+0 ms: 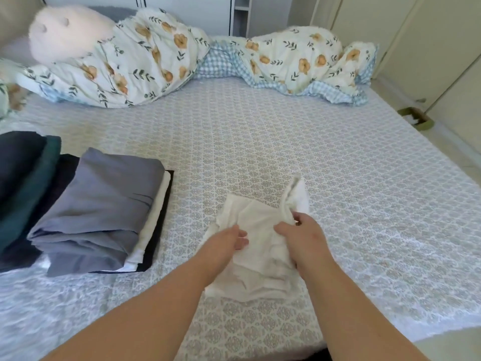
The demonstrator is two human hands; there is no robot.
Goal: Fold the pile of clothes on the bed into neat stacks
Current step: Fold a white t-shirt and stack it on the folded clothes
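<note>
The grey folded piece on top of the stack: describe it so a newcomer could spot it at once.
Start at the patterned bed sheet and go to its left side, where the folded clothes sit. The grey folded garment lies on top of the nearer stack, above a white layer and a black one. It is the only light grey piece; the stack behind it is dark green and navy.

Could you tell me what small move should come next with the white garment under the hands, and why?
Probably fold the raised far corner flat: the right hand grips the white garment where that corner still sticks up, while the left hand rests on it. The folded stack lies to the left.
</note>
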